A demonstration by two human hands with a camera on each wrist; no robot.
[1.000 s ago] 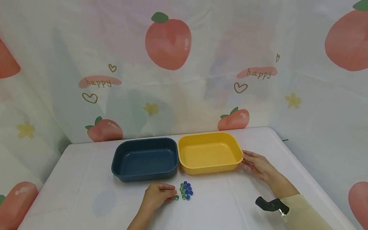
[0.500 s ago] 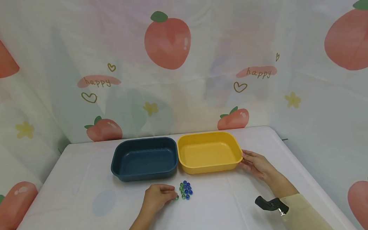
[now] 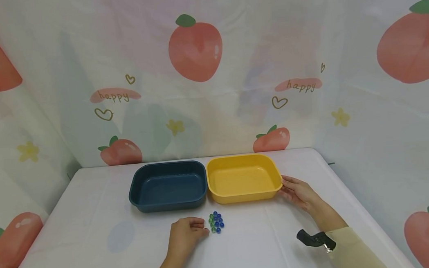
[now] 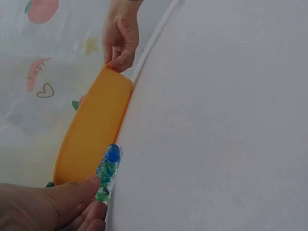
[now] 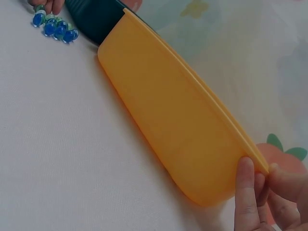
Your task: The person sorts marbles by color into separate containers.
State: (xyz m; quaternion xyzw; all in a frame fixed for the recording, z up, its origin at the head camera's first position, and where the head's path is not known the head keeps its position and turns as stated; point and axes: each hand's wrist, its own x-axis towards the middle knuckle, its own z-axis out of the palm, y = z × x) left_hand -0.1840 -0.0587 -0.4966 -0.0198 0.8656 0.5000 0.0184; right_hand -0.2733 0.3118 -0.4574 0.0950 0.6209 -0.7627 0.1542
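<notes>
My left hand (image 3: 185,236) is just left of a small cluster of green and blue glass marbles (image 3: 216,222) on the white tablecloth. In the left wrist view, a green marble (image 4: 102,194) shows between the tips of its thumb and fingers, which appear to pinch it. The head view hides that marble behind the hand. My right hand (image 3: 299,192) holds the right end of a yellow plastic bin (image 3: 246,197). Seen from the right wrist, the thumb is at the rim and a finger (image 5: 245,180) lies against the outer wall.
A dark blue bin (image 3: 169,206) stands left of the yellow one, their ends touching or nearly so. Behind both hangs a peach-printed cloth (image 3: 213,121). A black wrist mount (image 3: 317,239) sits by the right sleeve.
The left hand has shifted slightly right and nearer, its thumb and fingers coming over the lone green marble, which the head view no longer shows. The right hand stays at the yellow bin.
</notes>
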